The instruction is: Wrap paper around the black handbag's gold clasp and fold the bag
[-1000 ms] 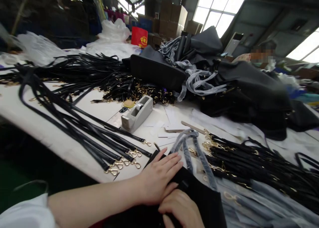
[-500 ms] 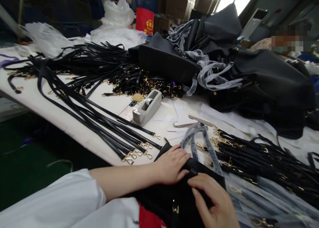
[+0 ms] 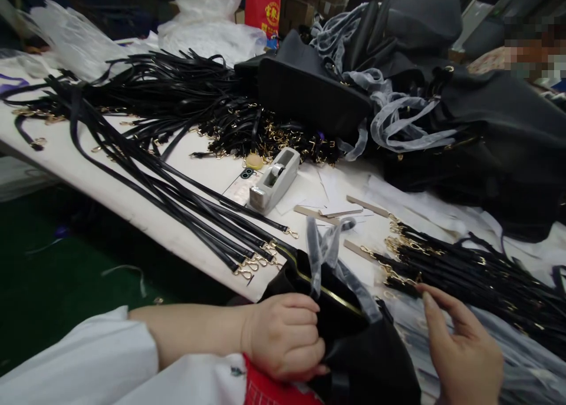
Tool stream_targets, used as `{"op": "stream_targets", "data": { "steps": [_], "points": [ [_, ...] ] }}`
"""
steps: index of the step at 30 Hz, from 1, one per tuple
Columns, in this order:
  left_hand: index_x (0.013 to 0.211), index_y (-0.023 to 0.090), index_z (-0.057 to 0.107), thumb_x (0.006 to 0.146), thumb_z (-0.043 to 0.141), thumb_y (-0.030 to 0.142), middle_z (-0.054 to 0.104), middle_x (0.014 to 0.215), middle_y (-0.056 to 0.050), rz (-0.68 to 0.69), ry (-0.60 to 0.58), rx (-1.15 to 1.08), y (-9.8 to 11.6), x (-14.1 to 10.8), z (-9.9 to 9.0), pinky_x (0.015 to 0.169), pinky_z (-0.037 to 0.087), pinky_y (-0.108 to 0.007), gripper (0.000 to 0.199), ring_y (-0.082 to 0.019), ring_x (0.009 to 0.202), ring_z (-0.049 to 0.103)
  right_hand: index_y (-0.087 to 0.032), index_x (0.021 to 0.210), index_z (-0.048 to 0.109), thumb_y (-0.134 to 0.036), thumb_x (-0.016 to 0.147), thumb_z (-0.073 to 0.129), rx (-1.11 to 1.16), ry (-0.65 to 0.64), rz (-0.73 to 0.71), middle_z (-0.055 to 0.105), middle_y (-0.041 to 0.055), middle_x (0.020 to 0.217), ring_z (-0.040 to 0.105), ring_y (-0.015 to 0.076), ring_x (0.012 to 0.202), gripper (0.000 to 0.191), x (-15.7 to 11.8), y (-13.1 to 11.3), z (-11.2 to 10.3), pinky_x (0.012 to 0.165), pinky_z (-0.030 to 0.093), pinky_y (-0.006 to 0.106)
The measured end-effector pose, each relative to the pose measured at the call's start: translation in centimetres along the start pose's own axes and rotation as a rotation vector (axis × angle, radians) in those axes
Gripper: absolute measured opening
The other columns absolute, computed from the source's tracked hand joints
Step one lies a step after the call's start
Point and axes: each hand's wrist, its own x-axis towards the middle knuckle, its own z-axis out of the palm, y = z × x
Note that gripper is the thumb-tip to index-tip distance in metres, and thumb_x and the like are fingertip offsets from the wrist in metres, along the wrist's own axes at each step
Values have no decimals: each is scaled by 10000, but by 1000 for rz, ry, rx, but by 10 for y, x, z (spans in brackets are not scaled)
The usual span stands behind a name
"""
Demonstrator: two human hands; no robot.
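A black handbag (image 3: 371,358) stands upright before me, its gold zipper open and its handles wrapped in clear plastic. My left hand (image 3: 287,337) is closed in a fist over the near edge of the bag, gripping it. To the right of the bag, my right hand (image 3: 464,340) pinches thumb and forefinger at the end of a black strap with a gold clasp (image 3: 413,282). That strap lies at the near side of a bundle of black straps (image 3: 469,281). Left of the bag, several long black straps (image 3: 177,216) end in gold clasps near the table edge.
A tape dispenser (image 3: 274,181) stands mid-table beside a phone (image 3: 241,187) and a yellow disc (image 3: 254,161). Behind are a heap of black bags (image 3: 313,92), a tangle of straps (image 3: 168,92) and plastic sheeting (image 3: 212,36). A person (image 3: 535,57) is at the far right.
My right hand has left the bag and moved right to the strap bundle. My left hand has gone from lying flat to closed. The bag now stands with its mouth open.
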Motion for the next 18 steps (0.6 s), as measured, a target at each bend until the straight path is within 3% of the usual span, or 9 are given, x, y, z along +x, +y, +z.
{"op": "stream_targets", "data": {
  "steps": [2,5,7,10,18],
  "points": [
    [824,110,648,905,515,304,555,605,0,-50,-28,24,-5,-3,-7,863,513,-290,250,-142,633,550,-259,1056,737,-625,820,514,-30,-42,60,749,50,887,610,197,543,488,3,8,3,595,492,338],
    [881,114,638,901,518,297,587,623,-7,-95,-72,38,-9,-6,-13,848,519,-287,220,-141,639,564,-264,1022,737,-621,820,505,60,-222,8,747,49,1002,682,283,920,471,4,15,11,798,520,383],
    [922,113,625,893,526,293,608,649,-12,-121,-91,40,-10,-7,-15,864,516,-290,207,-142,657,572,-254,1046,724,-579,836,509,150,-394,-45,734,51,1088,656,280,1054,443,1,17,19,895,508,392],
    [1001,113,600,882,549,284,642,722,-27,-194,-146,54,-11,-8,-14,929,494,-313,214,-158,752,604,-231,1124,697,-517,861,510,216,-531,-98,702,72,1183,629,266,1131,431,-4,15,30,964,493,399],
    [1163,124,544,908,530,276,683,956,-89,-371,-310,83,-24,-7,-14,1030,443,-369,298,-197,963,620,-229,1136,674,-547,870,521,337,-635,-109,687,76,1196,613,257,1147,442,-12,-3,39,1046,442,439]
  ]
}}
